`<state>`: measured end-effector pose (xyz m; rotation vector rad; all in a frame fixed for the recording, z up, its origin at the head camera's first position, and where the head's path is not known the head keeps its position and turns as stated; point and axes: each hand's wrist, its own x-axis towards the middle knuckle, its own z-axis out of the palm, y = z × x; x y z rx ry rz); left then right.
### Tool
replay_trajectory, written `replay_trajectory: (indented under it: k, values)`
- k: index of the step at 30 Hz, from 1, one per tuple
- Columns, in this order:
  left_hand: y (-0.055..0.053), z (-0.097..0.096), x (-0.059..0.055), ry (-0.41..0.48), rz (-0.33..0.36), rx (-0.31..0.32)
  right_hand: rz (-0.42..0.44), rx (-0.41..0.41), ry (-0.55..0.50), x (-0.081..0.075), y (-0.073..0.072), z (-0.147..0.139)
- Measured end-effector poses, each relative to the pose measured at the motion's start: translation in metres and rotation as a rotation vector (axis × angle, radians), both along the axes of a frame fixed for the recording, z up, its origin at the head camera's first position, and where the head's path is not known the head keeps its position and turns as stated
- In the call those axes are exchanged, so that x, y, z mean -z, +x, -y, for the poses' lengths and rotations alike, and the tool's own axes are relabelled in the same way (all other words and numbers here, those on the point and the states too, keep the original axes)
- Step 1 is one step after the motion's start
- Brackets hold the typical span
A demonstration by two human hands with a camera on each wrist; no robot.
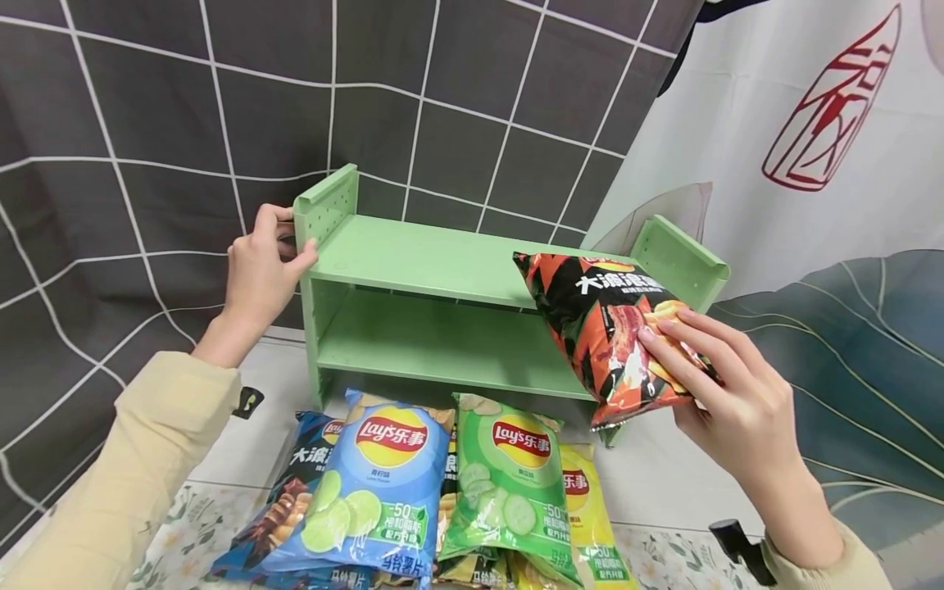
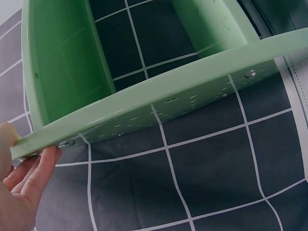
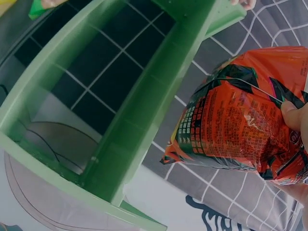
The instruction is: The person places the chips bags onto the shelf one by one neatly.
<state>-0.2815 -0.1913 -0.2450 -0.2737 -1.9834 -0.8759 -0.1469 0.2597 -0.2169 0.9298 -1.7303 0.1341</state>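
Orange-and-black glossy-film chip bag [image 1: 590, 332] pinched in my right hand [image 1: 748, 397], by right end of green two-tier shelf unit [image 1: 413, 252]; left hand [image 1: 256, 270] grips its left end. Bag's slick, could slip.

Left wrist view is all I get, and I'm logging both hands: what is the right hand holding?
Observer: The right hand grips a red-and-black chip bag.
Operator: Is that bag touching the green shelf?
Observer: No, the right wrist view shows a gap between it and the green shelf.
Operator: Are there other bags nearby?
Observer: Yes, in the head view a blue bag lies beside a green bag.
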Motion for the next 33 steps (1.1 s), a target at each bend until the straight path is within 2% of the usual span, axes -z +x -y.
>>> replay_trajectory:
  k: [11,19,28,33]
  values:
    - [-0.001,0.002,0.0,-0.006,-0.01,-0.007,0.018,0.036,-0.008,-0.012,-0.026,0.007]
    - [-0.001,0.001,0.001,-0.003,0.017,-0.005,0.055,0.014,-0.015,-0.017,-0.042,0.017]
    - [0.001,0.0,-0.001,0.005,0.015,-0.007,0.016,-0.029,-0.006,-0.024,-0.063,0.036]
    - [0.002,-0.001,-0.001,0.01,0.023,-0.007,-0.021,-0.005,0.035,-0.029,-0.07,0.044]
